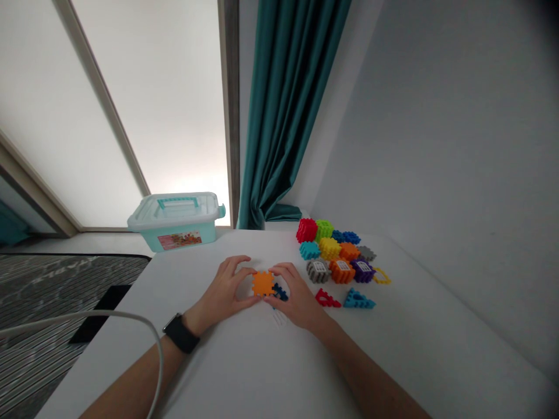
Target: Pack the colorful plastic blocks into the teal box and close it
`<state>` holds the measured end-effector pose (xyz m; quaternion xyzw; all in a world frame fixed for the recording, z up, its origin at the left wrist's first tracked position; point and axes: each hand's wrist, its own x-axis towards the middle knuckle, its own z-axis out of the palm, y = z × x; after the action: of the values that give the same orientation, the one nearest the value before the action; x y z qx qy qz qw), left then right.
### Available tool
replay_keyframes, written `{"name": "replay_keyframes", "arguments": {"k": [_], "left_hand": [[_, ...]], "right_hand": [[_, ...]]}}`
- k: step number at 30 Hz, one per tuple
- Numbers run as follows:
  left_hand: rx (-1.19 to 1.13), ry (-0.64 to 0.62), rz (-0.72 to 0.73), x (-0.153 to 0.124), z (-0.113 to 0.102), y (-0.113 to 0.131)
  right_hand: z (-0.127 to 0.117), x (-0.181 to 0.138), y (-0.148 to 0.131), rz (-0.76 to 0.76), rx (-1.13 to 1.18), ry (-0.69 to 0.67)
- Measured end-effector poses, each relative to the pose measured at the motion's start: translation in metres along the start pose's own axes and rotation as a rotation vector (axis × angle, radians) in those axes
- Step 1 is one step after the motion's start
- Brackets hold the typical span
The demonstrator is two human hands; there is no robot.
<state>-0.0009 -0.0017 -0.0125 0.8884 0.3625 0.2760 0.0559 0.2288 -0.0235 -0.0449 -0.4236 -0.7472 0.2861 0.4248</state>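
Between my two hands is an orange square tile with notched edges, like an interlocking building piece. My left hand grips its left side between thumb and fingers; a dark watch sits on that wrist. My right hand has thumb and fingers on the tile's right side. Just behind the tile, partly covered by it and my right hand, is a dark blue notched piece. Right of my right hand lie a red triangular piece and a blue triangular piece.
Stacks of notched pieces, including yellow, grey and purple ones, stand at the right on the white table. A lidded teal box stands at the back left. A white cable crosses the lower left.
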Motion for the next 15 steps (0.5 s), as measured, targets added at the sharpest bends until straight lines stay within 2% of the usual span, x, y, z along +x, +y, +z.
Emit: {"name": "replay_keyframes", "arguments": {"k": [5, 9, 15], "left_hand": [[-0.008, 0.000, -0.019, 0.0007, 0.0004, -0.0001], [-0.012, 0.000, -0.048, 0.0012, -0.0003, -0.0010], [-0.010, 0.010, -0.046, 0.0010, -0.0009, -0.0027]], "right_hand": [[0.0024, -0.0016, -0.0005, 0.087, 0.179, -0.019], [0.0015, -0.0015, 0.0020, 0.090, 0.316, -0.027], [-0.0016, -0.0015, 0.0007, 0.074, 0.279, -0.031]]}}
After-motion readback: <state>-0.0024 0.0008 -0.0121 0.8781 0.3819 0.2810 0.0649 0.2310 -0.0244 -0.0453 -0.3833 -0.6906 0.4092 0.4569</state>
